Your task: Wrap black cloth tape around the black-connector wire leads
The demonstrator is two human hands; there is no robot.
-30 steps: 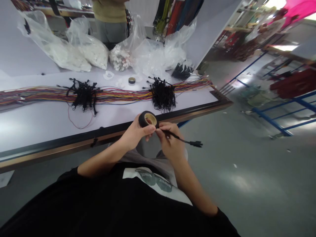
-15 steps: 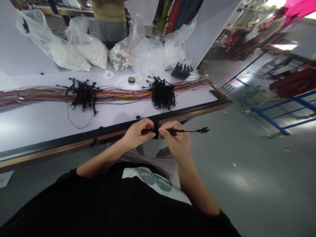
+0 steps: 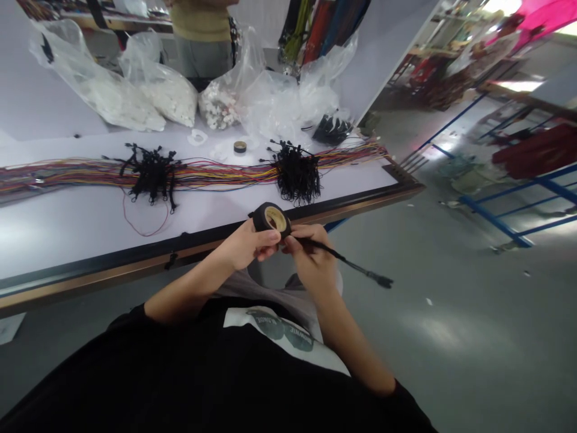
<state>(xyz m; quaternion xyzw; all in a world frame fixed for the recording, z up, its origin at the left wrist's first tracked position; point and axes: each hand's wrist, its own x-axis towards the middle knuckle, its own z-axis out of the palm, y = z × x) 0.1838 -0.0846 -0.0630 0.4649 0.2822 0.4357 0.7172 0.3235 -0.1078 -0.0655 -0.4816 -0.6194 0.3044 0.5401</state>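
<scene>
Gripped in my left hand point(image 3: 250, 245) is a roll of black tape point(image 3: 260, 218), its pale cardboard core facing up. My right hand point(image 3: 314, 255) pinches a short black cable point(image 3: 339, 257), close against the roll. The cable's far end carries a black connector point(image 3: 384, 281) and sticks out to the right, sloping down. Where the tape meets the cable is hidden by my fingers. Both hands are held just in front of the table edge.
Long coloured wires point(image 3: 220, 173) run along the white table point(image 3: 211, 210), with bunches of black connectors point(image 3: 151, 171) and black cable ends point(image 3: 297, 174). Another tape roll point(image 3: 240, 146) lies behind them. Plastic bags of white parts point(image 3: 220, 108) line the back. A person point(image 3: 201, 36) stands beyond.
The tape roll has turned from edge-on to showing its core and risen slightly. The cable's connector end has swung downward and a little right. My right hand has shifted slightly left.
</scene>
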